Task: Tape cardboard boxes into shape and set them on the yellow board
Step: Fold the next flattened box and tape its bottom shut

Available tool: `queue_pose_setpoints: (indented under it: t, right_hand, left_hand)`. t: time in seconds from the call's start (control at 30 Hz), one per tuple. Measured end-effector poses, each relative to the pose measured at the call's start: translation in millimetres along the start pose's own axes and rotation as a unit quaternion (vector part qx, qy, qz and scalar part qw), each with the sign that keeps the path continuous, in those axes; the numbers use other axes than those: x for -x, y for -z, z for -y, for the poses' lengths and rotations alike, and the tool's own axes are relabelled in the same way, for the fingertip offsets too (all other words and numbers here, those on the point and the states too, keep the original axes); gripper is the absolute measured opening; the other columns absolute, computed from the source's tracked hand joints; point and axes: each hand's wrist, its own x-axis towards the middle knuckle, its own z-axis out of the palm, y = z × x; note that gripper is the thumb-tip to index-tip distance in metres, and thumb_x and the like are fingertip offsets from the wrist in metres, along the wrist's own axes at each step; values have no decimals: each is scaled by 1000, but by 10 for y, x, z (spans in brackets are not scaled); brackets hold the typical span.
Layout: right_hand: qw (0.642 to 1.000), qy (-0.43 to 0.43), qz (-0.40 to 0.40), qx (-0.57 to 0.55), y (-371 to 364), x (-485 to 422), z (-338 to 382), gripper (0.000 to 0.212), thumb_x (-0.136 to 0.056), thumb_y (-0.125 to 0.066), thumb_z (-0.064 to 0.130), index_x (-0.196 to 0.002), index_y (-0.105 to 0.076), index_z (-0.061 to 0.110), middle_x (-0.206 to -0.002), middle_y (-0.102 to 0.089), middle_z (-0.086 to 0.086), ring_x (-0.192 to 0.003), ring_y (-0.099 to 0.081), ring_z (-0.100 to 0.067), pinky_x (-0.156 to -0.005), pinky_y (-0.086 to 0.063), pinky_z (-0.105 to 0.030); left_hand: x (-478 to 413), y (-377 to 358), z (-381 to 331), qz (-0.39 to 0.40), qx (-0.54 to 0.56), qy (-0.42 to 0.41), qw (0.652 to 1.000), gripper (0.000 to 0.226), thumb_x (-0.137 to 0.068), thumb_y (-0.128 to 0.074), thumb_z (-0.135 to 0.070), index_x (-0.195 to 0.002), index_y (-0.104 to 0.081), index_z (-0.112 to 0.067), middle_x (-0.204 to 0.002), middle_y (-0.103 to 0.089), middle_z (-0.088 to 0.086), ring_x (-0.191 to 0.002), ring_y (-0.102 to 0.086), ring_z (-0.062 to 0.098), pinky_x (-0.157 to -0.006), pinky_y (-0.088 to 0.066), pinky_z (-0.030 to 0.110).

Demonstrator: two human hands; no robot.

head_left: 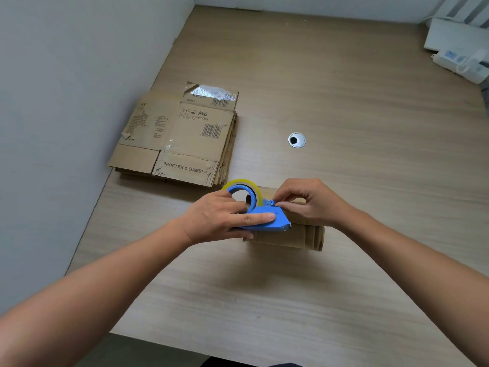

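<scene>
My left hand (225, 218) grips a blue tape dispenser (267, 221) that carries a yellowish roll of tape (242, 185). It hovers over a small cardboard box (288, 237) standing on the wooden table. My right hand (309, 202) pinches at the dispenser's front end, near the tape's loose end, with its fingertips. Both hands hide most of the box's top. A stack of flattened cardboard boxes (180, 136) lies behind, to the left. No yellow board is in view.
A round metal cable grommet (297, 140) is set into the table (344, 88) behind the box. White devices with cables (463, 59) lie at the far right corner. A grey wall runs along the table's left edge.
</scene>
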Motion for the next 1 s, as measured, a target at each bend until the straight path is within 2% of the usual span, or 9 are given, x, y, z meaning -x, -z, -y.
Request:
queue_pose_setpoints:
  t: [0.13, 0.23, 0.4, 0.53, 0.7, 0.83, 0.9, 1.0]
  right_hand:
    - [999, 37, -14, 26, -42, 6, -3, 16, -90, -74, 7, -107, -74, 10, -98, -72, 2, -87, -69, -10, -78, -60, -32]
    - [996, 70, -12, 59, -60, -3, -6, 12, -92, -74, 7, -102, -75, 11, -96, -70, 3, -84, -67, -11, -71, -58, -34]
    - [995, 66, -24, 71, -52, -12, -8, 12, -91, -73, 4, -99, -72, 12, -94, -71, 3, -83, -66, -9, -71, -58, -35]
    - [999, 24, -37, 31, -79, 34, 18, 7, -92, -68, 7, -97, -72, 6, -94, -71, -1, -84, -68, -13, -75, -58, -35]
    - [995, -87, -41, -28, -121, 119, 35, 10, -94, -66, 4, -97, -71, 13, -98, -72, 8, -94, -69, -13, -77, -57, -26]
    - [986, -135, -79, -49, -168, 192, 65, 11, -91, -67, 3, -89, -64, 13, -84, -69, 6, -76, -65, -14, -66, -53, -30]
    - [986, -140, -80, -50, -183, 220, 68, 13, -91, -64, 1, -88, -60, 13, -82, -66, 5, -72, -60, -14, -65, -50, -32]
    - [987, -135, -71, -39, -210, 235, 80, 13, -93, -60, 1, -92, -57, 13, -83, -60, 5, -70, -53, -10, -66, -43, -22]
  left_hand:
    - [14, -1, -6, 0, 6, 5, 1000, 56, -101, -62, -46, -151, -41, -33, -80, -55, -1, -61, -41, 23, -63, -43, 35]
    - [14, 4, -9, -2, 6, 9, 1000, 55, -102, -61, -46, -151, -41, -32, -79, -53, -1, -61, -40, 24, -63, -42, 35]
    - [14, 14, -16, -1, -2, 15, 1000, 55, -102, -59, -46, -152, -39, -32, -77, -53, -1, -61, -39, 23, -63, -41, 35]
    - [33, 19, -14, 4, -7, 13, 1000, 57, -102, -60, -45, -152, -38, -31, -78, -53, -1, -61, -41, 21, -62, -42, 34]
    - [72, 35, -4, -7, -10, 9, 1000, 57, -101, -63, -44, -151, -41, -30, -78, -54, -1, -61, -43, 20, -63, -43, 33]
    - [60, 39, -24, -6, -2, 9, 1000, 57, -101, -63, -44, -152, -40, -30, -80, -56, 0, -62, -45, 21, -64, -45, 34]
    - [46, 27, -33, 0, -5, 8, 1000, 57, -102, -62, -44, -152, -40, -31, -79, -55, -1, -62, -44, 21, -64, -44, 34]
    - [35, 23, -14, 12, -3, 2, 1000, 58, -102, -61, -45, -153, -38, -32, -79, -55, -1, -62, -44, 22, -64, -42, 34]
